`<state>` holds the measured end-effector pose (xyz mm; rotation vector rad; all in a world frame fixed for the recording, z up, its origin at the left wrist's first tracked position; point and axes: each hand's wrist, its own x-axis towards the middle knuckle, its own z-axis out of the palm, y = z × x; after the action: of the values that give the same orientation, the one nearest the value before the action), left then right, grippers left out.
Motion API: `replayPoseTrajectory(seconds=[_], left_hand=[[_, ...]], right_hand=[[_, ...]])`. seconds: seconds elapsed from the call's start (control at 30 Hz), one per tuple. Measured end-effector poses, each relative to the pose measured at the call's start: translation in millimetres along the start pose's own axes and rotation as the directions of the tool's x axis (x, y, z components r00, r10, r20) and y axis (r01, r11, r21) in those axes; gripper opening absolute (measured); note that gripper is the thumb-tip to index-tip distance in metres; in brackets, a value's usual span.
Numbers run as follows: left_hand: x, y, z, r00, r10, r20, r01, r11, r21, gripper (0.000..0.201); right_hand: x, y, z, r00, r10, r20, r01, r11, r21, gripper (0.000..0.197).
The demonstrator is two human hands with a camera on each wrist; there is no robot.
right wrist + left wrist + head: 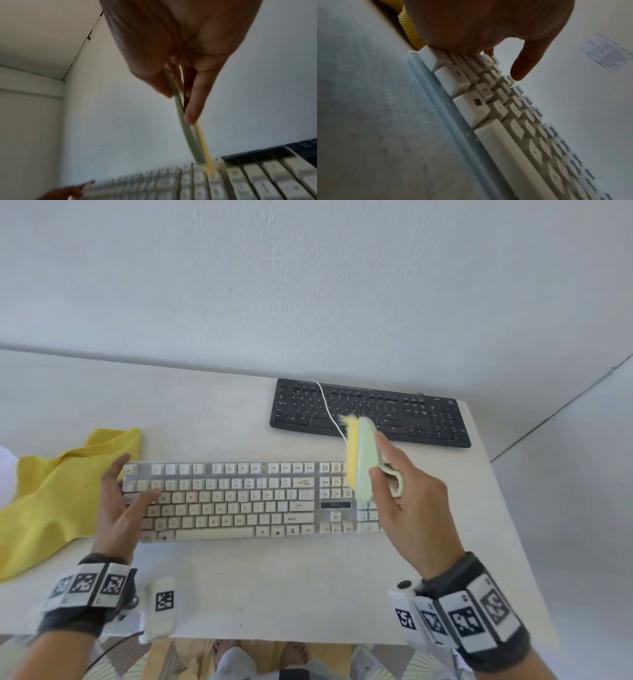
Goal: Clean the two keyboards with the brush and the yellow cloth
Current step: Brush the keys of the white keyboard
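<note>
At the left edge of the head view the yellow cloth (51, 505) lies crumpled on the white table (274, 587), its left part cut off by the frame and one corner reaching up behind the white keyboard's top left corner. Just right of it, the left hand (120, 505) rests on the left end of the white keyboard (239, 501), fingers fairly straight and spread over the keys, gripping nothing. In the left wrist view the palm (471, 27) hides that end's keys, with a strip of the cloth (409, 32) showing beside it at upper left. The white keyboard's long axis runs left to right across the middle of the head view.

Right of centre, the brush (361, 460) is held above the keyboard's right-hand key block, its long axis running up and down the frame, the yellow bristles facing left and the pale green back facing right. It is blurred. The right hand (407, 501) holds it by its looped handle, the forefinger laid along the green back and the thumb against its near side; the other fingers are hidden behind the hand. The right wrist view shows the brush (187, 128) edge-on between thumb and forefinger, its tip down at the blurred keys.

In the upper right of the table lies the black keyboard (370, 412), also lengthwise left to right, well apart from both hands, with a white cable (325, 405) crossing it.
</note>
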<state>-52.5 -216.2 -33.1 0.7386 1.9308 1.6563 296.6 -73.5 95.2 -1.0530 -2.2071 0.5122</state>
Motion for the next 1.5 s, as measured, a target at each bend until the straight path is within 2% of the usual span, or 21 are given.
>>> replayPoseTrajectory(seconds=[0.03,0.1,0.17,0.23,0.3,0.37,0.43,0.53,0.63,0.67,0.73,0.83,0.9,1.0,1.07,1.13,1.2,1.27,1.37,1.43,1.5], left_hand=[[-1,1,2,1.0,0.003,-0.001,-0.003,1.0,-0.001,0.06],[-2,4,5,1.0,0.0,0.0,0.0,1.0,-0.01,0.058],[-3,7,6,1.0,-0.014,-0.001,0.014,1.0,-0.023,0.057],[-4,9,8,1.0,-0.024,-0.008,0.023,0.999,-0.033,0.057],[-5,10,8,1.0,-0.027,-0.011,0.026,0.999,-0.037,0.056],[-4,11,8,0.999,-0.031,-0.011,0.03,0.999,-0.038,0.057],[-5,11,9,1.0,-0.031,-0.004,0.031,0.999,-0.033,0.059],[-5,12,9,0.999,-0.039,-0.005,0.039,0.998,-0.046,0.059],[-3,13,10,0.999,-0.049,-0.013,0.048,0.997,-0.062,0.059],[-3,12,10,0.999,-0.052,-0.012,0.051,0.996,-0.068,0.06],[-4,12,11,0.998,-0.054,-0.014,0.053,0.996,-0.073,0.062],[-4,12,10,0.998,-0.056,-0.019,0.054,0.996,-0.076,0.062],[-3,12,10,0.998,-0.055,-0.021,0.053,0.996,-0.078,0.063],[-4,11,9,0.998,-0.058,-0.023,0.056,0.996,-0.066,0.067],[-4,11,8,0.998,-0.06,-0.022,0.058,0.996,-0.068,0.067],[-4,9,8,0.998,-0.065,-0.022,0.063,0.995,-0.077,0.068],[-3,8,8,0.997,-0.07,-0.026,0.068,0.995,-0.078,0.067],[-2,8,8,0.996,-0.078,-0.031,0.074,0.993,-0.094,0.068],[0,8,9,0.996,-0.088,-0.026,0.085,0.991,-0.104,0.07],[-1,8,8,0.996,-0.09,-0.028,0.086,0.99,-0.11,0.071],[-2,9,9,0.996,-0.088,-0.027,0.085,0.99,-0.114,0.073]], right_hand=[[-3,0,8,1.0,0.005,0.006,-0.005,1.0,0.017,0.047],[-15,2,18,0.989,0.031,0.143,-0.036,0.999,0.034,0.051],[-24,4,15,0.948,0.095,0.303,-0.099,0.995,-0.005,0.049],[-23,3,3,0.925,0.091,0.37,-0.096,0.995,-0.005,0.044],[-15,-1,-4,0.958,0.052,0.282,-0.058,0.998,0.013,0.043],[-7,-5,-1,0.994,0.003,0.106,-0.003,1.0,0.0,0.043],[-7,-4,13,1.0,-0.004,0.006,0.004,1.0,0.015,0.045],[-17,0,22,0.983,0.04,0.182,-0.05,0.998,0.047,0.048],[-19,0,5,0.903,0.132,0.409,-0.188,0.977,0.101,0.044],[-17,-2,0,0.915,0.118,0.385,-0.173,0.979,0.111,0.044],[-10,-5,-2,0.98,0.038,0.195,-0.052,0.996,0.07,0.042],[-6,-8,18,0.999,-0.018,0.051,0.018,1.0,0.002,0.046],[-12,-8,26,0.986,0.005,0.168,-0.005,1.0,0.004,0.048],[-18,-10,16,0.917,0.063,0.394,-0.059,0.998,-0.023,0.046],[-12,-12,7,0.949,0.034,0.313,-0.039,0.999,0.008,0.043],[-4,-15,8,0.993,0.001,0.115,-0.003,1.0,0.018,0.042],[-2,-16,20,1.0,-0.016,0.027,0.015,1.0,0.025,0.045],[-7,-14,32,0.99,-0.027,0.136,0.021,0.999,0.042,0.047],[-19,-13,30,0.921,0.027,0.389,-0.034,0.999,0.011,0.046],[-22,-18,24,0.935,0.003,0.356,-0.011,1.0,0.02,0.044],[-22,-23,24,0.98,-0.035,0.193,0.03,0.999,0.031,0.045]])
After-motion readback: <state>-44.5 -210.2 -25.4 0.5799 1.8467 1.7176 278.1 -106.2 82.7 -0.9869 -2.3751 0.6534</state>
